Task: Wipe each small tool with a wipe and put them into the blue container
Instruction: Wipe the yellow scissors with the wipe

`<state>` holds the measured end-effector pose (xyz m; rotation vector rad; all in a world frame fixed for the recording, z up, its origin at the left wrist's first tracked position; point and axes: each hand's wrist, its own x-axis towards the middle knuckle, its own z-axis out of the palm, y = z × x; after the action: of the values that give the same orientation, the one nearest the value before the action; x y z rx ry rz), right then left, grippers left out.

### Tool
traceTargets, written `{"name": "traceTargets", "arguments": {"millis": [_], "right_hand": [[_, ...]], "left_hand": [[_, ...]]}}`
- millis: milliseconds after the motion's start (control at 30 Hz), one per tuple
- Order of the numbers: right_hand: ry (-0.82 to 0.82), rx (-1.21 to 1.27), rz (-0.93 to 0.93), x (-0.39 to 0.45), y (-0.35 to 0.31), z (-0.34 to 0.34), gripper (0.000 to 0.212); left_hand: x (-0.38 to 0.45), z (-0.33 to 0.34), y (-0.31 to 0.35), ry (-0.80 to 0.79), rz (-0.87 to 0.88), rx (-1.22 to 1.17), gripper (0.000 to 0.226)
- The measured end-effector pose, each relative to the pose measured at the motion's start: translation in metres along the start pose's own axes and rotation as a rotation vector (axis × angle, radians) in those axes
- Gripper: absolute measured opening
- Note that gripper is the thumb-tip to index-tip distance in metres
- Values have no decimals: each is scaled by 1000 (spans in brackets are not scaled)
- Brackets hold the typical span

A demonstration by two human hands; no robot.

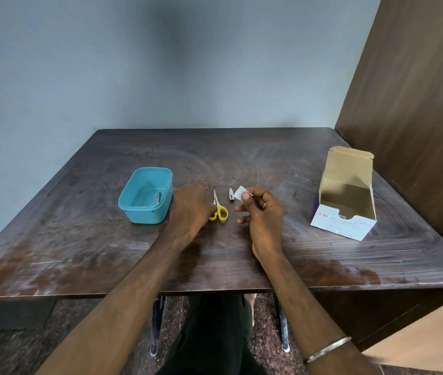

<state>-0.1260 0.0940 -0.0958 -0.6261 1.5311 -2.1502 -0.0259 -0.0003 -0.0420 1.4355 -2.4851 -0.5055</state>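
A blue container (133,212) stands on the dark wooden table (215,158), left of centre, with one small metal tool (158,198) lying inside it. Yellow-handled scissors (219,209) lie to its right. My left hand (190,207) reaches them, its fingers touching the handles; whether it grips them is hidden. A small metal nail clipper (231,194) lies just beyond. Between thumb and fingers, my right hand (262,215) pinches a small white wipe (240,192) above the table, right of the clipper.
An open white box of alcohol swabs (346,209) stands at the table's right side, flap up. A brown wooden panel (409,104) rises on the right, a pale wall behind. My legs and the table's legs show below the near edge.
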Motion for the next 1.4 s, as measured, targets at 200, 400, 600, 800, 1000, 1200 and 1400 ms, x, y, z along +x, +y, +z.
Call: {"name": "traceTargets", "arguments": {"millis": [200, 400, 600, 800, 1000, 1200, 1400], "right_hand": [[-134, -162, -23, -4, 1, 3, 14], [-228, -207, -32, -7, -2, 4, 15], [-215, -175, -20, -7, -1, 4, 17], [-172, -178, -25, -5, 2, 3, 17], [-153, -199, -11, -3, 4, 3, 21], [-207, -232, -16, -4, 5, 2, 18], [-195, -254, -8, -4, 5, 3, 21]], "left_hand": [[-6, -1, -9, 149, 53, -51, 20], [-17, 10, -9, 275, 124, -96, 17], [-20, 17, -12, 318, 141, -351, 26], [-22, 18, -12, 272, 159, -527, 29], [-19, 18, -14, 248, 127, -665, 22], [-12, 20, -21, 205, 137, -781, 23], [-10, 28, -29, 144, 87, -1002, 18]]}}
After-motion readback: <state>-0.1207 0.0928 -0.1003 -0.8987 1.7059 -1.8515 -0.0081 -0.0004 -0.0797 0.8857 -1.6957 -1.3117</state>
